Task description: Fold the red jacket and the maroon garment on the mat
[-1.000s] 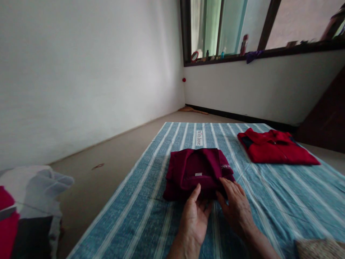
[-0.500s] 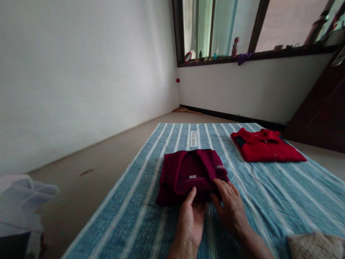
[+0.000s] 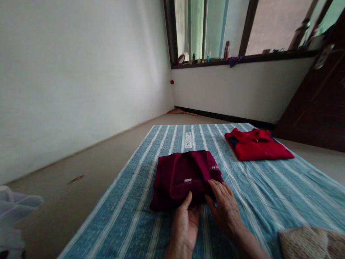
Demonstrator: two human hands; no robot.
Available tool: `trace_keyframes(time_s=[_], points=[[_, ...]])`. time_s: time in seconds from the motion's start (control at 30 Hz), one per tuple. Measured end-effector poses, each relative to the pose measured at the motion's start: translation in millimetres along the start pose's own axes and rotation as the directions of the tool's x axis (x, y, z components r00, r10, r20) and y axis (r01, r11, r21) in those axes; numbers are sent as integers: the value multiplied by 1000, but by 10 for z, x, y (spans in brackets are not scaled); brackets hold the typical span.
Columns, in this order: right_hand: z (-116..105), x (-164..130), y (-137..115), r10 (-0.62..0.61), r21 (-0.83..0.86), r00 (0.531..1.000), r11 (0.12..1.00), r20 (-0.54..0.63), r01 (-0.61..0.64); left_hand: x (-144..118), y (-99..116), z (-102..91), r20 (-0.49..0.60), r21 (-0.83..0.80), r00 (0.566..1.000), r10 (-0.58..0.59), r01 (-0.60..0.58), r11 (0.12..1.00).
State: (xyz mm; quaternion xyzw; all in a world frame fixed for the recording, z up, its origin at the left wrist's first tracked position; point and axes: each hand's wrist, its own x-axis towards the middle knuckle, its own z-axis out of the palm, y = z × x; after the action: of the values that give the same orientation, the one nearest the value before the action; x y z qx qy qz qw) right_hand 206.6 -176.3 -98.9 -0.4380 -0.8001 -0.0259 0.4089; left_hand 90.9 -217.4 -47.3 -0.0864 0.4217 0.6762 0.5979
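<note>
A folded maroon top (image 3: 185, 169) lies on the blue-and-white striped cloth, its neck opening and small white label facing up. Pale lettering shows near its right side. My left hand (image 3: 185, 223) grips the near edge from the front, thumb on top and fingers tucked partly underneath. At the near right corner, my right hand (image 3: 225, 205) has its fingers over the fabric and its thumb at the front edge. Farther back on the right rests a folded red jacket (image 3: 258, 145) with a collar and dark shoulder patches.
The striped cloth (image 3: 129, 205) covers a flat raised surface. A beige fuzzy item (image 3: 309, 242) sits at its near right corner. White translucent plastic (image 3: 18, 207) stands at lower left. A broom (image 3: 183, 112) lies by the far wall; a dark door (image 3: 315, 97) is at right.
The view has turned slightly right, so everything sits a little farther left. Both hands keep nearly the same hold on the maroon top.
</note>
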Motion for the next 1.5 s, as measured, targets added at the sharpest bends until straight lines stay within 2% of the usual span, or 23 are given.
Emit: trace_keyframes(time_s=[0.37,0.63,0.8,1.0,1.13,1.33,1.5], points=[[9,11,-4,27,7,999,1000,22,-27,44,-5,-33,21,3,999,24,-24,1000],[17,13,-23,2,-33,999,999,-47,-4,13,3,1,29,11,999,27,-27,1000],[-87,58,-129,-58,-54,995,997,-86,54,54,-1,-29,10,-11,1000,9,-9,1000],[-126,48,-242,-200,5,979,980,34,200,130,-12,-104,54,33,995,-79,77,996],[-55,18,-261,-165,-1,983,986,79,165,97,-7,-96,66,38,993,-100,98,994],[-29,15,-258,-110,29,990,994,82,108,45,-7,-67,36,13,997,-73,73,997],[-38,13,-254,-115,46,991,993,71,112,68,4,-60,49,-2,995,-81,81,997]])
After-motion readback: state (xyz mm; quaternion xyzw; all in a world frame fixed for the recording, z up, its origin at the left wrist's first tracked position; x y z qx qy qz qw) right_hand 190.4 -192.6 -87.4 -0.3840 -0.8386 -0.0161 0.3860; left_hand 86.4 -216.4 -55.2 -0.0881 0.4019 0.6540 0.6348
